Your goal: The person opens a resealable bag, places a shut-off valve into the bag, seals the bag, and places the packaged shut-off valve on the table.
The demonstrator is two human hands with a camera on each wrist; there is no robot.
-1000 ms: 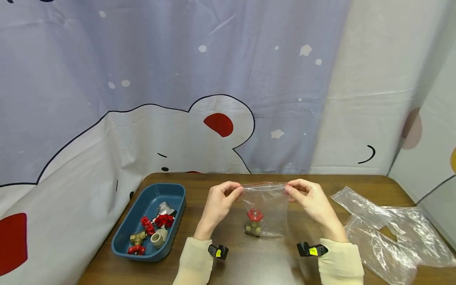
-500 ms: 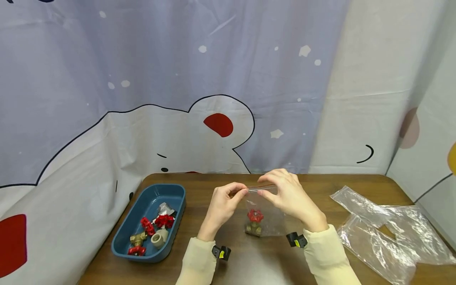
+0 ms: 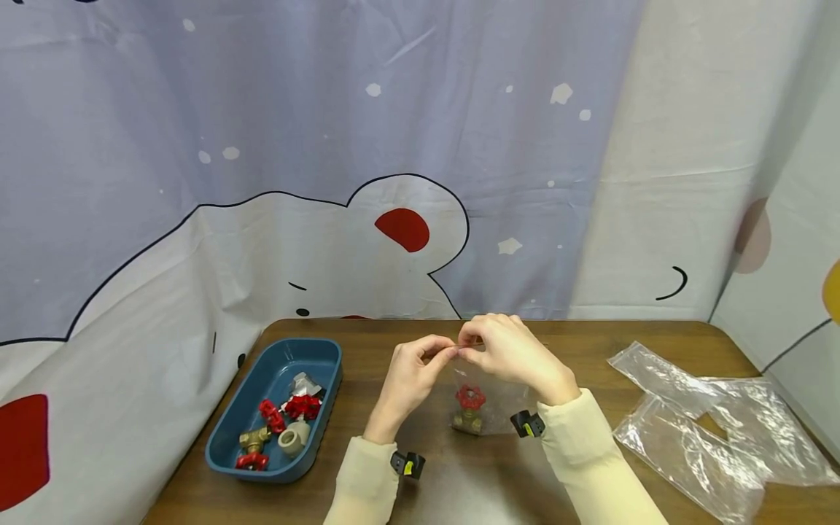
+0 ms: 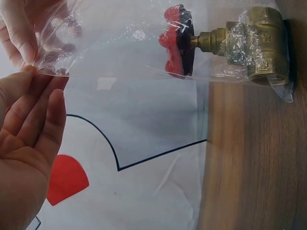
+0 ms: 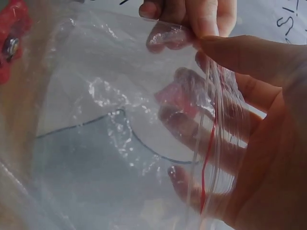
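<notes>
A clear zip bag point(image 3: 502, 408) with a red line along its mouth hangs from both hands, its base at the table. Inside it stands a brass valve point(image 4: 266, 45) with a red handwheel point(image 3: 469, 397). My left hand point(image 3: 411, 375) pinches the bag's top left corner between thumb and forefinger. Right beside it, my right hand point(image 3: 515, 357) pinches the same top edge, thumb in front. In the right wrist view, the other fingers of the right hand point(image 5: 259, 143) show through the plastic behind the zip strip point(image 5: 208, 153).
A blue tray point(image 3: 223, 430) on the left holds a brass valve point(image 3: 254, 440), red-handled pieces point(image 3: 302, 406), a pale plastic fitting point(image 3: 293, 438) and a small silvery packet point(image 3: 305, 385). Several clear bags point(image 3: 709, 452) lie overlapping on the right of the wooden table point(image 3: 459, 488). A printed curtain point(image 3: 315, 248) hangs behind.
My right hand has let go of the bag's right corner and moved left along the mouth to the left hand. The left hand shifted slightly right, still pinching its corner.
</notes>
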